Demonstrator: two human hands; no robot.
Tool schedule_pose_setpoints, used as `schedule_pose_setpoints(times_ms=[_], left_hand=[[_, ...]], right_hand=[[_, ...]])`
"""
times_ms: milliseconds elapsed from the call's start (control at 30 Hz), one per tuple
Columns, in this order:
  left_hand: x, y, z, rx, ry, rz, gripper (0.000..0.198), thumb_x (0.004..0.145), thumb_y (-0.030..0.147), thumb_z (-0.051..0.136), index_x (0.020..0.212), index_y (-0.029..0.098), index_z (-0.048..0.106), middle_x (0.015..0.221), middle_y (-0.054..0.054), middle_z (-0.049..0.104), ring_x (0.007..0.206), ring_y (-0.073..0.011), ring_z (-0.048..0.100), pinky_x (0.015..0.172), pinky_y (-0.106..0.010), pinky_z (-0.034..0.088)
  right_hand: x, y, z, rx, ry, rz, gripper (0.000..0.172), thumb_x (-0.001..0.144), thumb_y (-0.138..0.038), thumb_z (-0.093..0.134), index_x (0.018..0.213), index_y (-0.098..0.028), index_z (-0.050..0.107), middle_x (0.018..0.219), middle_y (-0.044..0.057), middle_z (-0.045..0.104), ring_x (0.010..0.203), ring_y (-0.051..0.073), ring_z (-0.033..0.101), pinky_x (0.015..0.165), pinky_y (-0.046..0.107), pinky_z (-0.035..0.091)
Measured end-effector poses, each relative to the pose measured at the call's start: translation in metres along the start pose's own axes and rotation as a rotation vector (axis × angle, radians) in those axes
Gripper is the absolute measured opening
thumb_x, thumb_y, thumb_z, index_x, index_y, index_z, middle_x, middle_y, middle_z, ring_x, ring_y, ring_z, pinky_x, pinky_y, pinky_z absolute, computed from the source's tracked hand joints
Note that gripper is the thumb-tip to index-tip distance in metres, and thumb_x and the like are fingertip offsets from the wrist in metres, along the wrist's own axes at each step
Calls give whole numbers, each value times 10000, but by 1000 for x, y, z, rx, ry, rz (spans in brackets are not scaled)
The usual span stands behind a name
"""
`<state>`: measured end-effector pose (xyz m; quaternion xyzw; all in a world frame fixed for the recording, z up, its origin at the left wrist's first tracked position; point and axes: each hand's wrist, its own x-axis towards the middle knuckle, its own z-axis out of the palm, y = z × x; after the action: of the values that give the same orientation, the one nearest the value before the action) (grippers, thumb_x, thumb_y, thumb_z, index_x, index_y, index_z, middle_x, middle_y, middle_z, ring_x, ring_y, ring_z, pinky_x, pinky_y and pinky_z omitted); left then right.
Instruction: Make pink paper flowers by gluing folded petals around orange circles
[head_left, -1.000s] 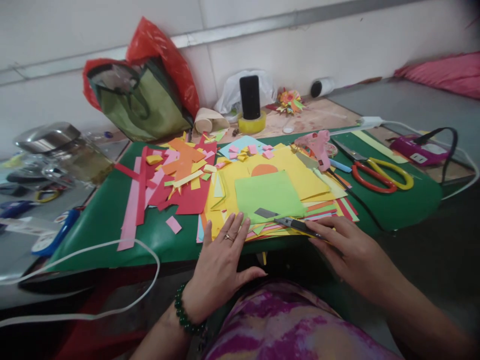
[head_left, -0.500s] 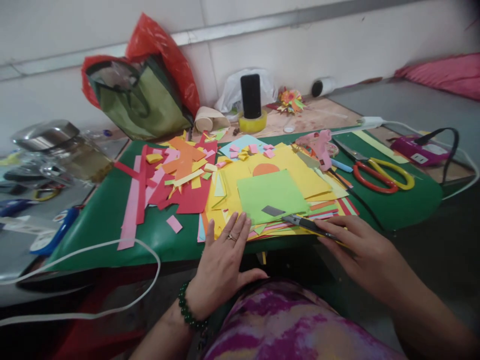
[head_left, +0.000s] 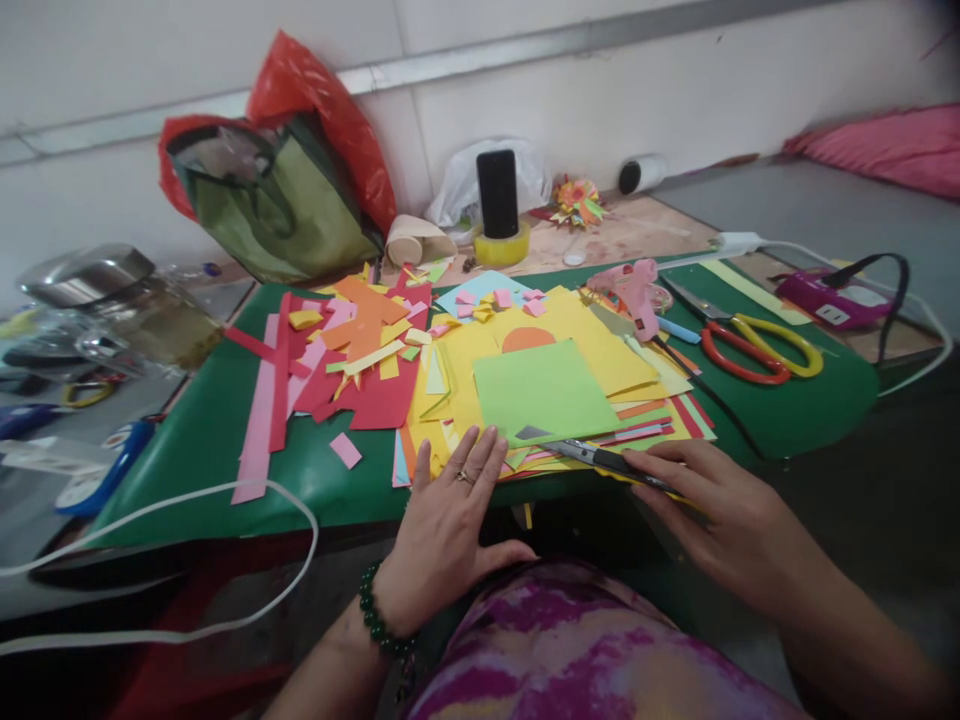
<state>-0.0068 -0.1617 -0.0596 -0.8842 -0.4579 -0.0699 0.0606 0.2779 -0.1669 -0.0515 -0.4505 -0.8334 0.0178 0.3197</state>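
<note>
My left hand [head_left: 450, 520] lies flat with fingers extended, its fingertips on the front edge of the stacked paper beside the lower left corner of a light green sheet [head_left: 544, 390]. Gripped in my right hand [head_left: 712, 500] is a utility knife [head_left: 600, 458] with a black and yellow handle. Its blade points left and lies along the front edge of the green sheet, the tip near my left fingers. Beneath the green sheet are yellow paper [head_left: 600, 350] and an orange rounded piece [head_left: 527, 340].
Paper scraps [head_left: 367, 320] pile up left of the stack. At right lie a pink glue gun [head_left: 637, 300], scissors [head_left: 750, 350] and a purple box [head_left: 840, 298]. A phone [head_left: 497, 190] stands in a tape roll [head_left: 502, 245]. A white cable [head_left: 300, 500] loops at front left.
My right hand has drawn the knife slightly left and down, bringing the blade from over the green sheet to its front edge. My left hand stays in place.
</note>
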Motion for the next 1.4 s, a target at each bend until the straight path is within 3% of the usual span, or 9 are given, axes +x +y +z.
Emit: schedule_pose_setpoints(times_ms=[400, 867, 1400], left_hand=[[1, 1, 1, -56, 25, -20, 948, 816, 799, 294, 1488, 133, 338, 1490, -149, 432, 1395, -297, 376, 1188, -527, 59], [1, 1, 1, -59, 16, -18, 978, 783, 812, 362, 1496, 145, 322, 1485, -149, 444, 1384, -316, 390, 1173, -554, 127], [0, -1, -2, -91, -15, -11, 1001, 781, 817, 347, 1506, 129, 298, 1498, -168, 414, 1411, -311, 350, 1187, -547, 48]], right_hand=[[4, 5, 6, 28, -8, -78, 302, 930, -114, 511, 1204, -219, 579, 996, 92, 632, 893, 192, 635, 725, 302, 546], [8, 10, 5, 104, -41, -73, 286, 936, -135, 502, 1186, -230, 604, 988, 96, 640, 890, 197, 640, 702, 299, 552], [11, 0, 11, 123, -49, -97, 268, 939, -133, 498, 1179, -214, 584, 965, 93, 636, 855, 187, 643, 689, 294, 560]])
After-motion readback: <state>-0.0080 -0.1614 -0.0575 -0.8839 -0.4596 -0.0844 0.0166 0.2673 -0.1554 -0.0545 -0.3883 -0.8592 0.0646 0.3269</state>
